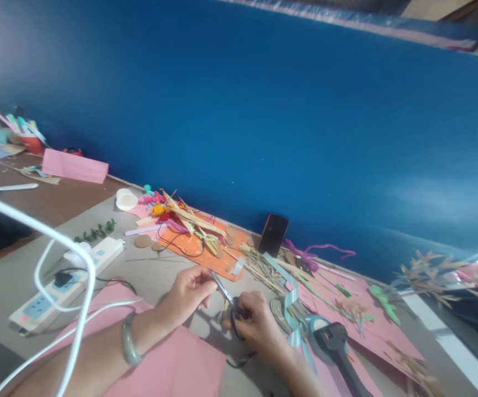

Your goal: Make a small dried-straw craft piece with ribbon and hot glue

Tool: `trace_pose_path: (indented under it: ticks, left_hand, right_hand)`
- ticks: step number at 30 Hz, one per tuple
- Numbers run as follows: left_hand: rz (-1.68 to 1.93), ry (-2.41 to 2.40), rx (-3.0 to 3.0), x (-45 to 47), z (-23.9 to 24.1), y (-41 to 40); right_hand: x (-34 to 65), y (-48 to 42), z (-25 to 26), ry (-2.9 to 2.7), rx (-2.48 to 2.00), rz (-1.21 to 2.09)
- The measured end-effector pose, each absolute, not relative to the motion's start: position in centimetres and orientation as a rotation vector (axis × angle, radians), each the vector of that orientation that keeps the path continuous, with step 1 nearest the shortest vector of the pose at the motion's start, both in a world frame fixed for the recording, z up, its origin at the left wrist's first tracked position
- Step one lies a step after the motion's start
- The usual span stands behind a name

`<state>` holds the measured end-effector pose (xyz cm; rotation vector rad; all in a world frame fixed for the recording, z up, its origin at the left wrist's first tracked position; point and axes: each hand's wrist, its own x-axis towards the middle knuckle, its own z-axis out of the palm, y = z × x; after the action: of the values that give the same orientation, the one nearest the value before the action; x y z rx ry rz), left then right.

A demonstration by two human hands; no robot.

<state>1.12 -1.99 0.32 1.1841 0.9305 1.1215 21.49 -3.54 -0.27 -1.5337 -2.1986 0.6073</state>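
In my right hand (255, 320) is a pair of scissors (222, 288) with dark handles, its blades pointing up and left. My left hand (191, 289) is at the blade tips, thumb and fingertips pinched together. Whatever sits in that pinch, if anything, is too small to make out. A bracelet (130, 339) rings the left wrist. Below the hands lies pink paper (181, 364). Just beyond them an orange sheet (189, 242) carries dried stalks, a dark cord and colourful craft bits.
A power strip (71, 286) and a looping white cable (88, 275) stand at the left. Against the blue wall (243, 110) leans a phone (274, 234). On the right are light-blue ribbon (291, 298), a glue gun (338, 347), purple pipe cleaners (309, 253) and dried leaves (437, 281).
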Motion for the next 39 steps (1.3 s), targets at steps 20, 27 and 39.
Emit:
trace_pose_path:
  ticks: [20,27,39]
  left_hand:
    - [1.121,0.917,1.189,1.1,0.3,-2.0]
    - [1.115,0.905,1.205,1.0,0.4,-2.1]
    - [1.101,0.882,1.204,1.0,0.3,-2.1]
  right_hand:
    - [21.6,-3.5,0.3,-2.222,-1.466,0.566]
    - [21.7,-3.3,0.1,-2.203,-1.441,0.609]
    - [22.2,-3.0,-0.3,-2.232,-1.432,0.63]
